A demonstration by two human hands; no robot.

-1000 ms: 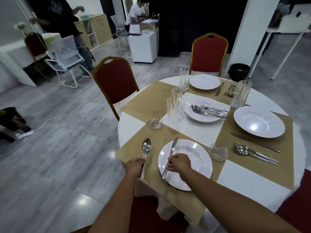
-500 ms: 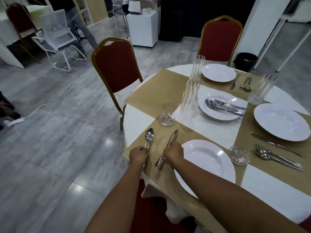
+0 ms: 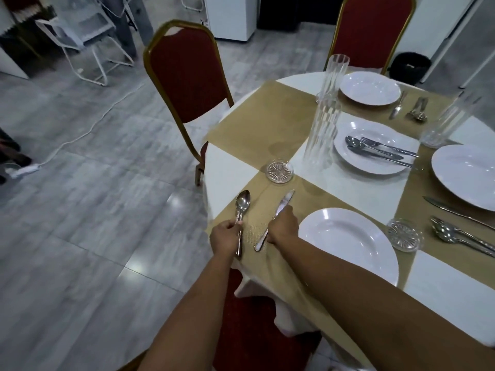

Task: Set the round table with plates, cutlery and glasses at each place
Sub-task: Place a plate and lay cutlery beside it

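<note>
Middle plate [image 3: 380, 128] is holding a cutlery set [image 3: 380, 151] lying across it. Stacked glasses [image 3: 321, 135] are standing just left of it. Near plate [image 3: 348, 245] is sitting on the gold placemat [image 3: 262, 210] at the tabletop [image 3: 230, 170] edge.

Both forearms are reaching forward from the bottom of frame, roughly parallel, palms down. Left hand [image 3: 225, 236] is curling round the spoon [image 3: 242, 203] handle, with the bowl pointing away and the spoon lying low on the mat. Right hand [image 3: 284, 226] is pinching the knife [image 3: 285, 200] mid-length, with the blade tip sticking out past the fingers and the handle end showing by the wrist.

Knife is lying between spoon and near plate. Can't tell if the hand is touching the plate rim. Glass coaster [image 3: 280, 171] is sitting just beyond the knife tip.
</note>
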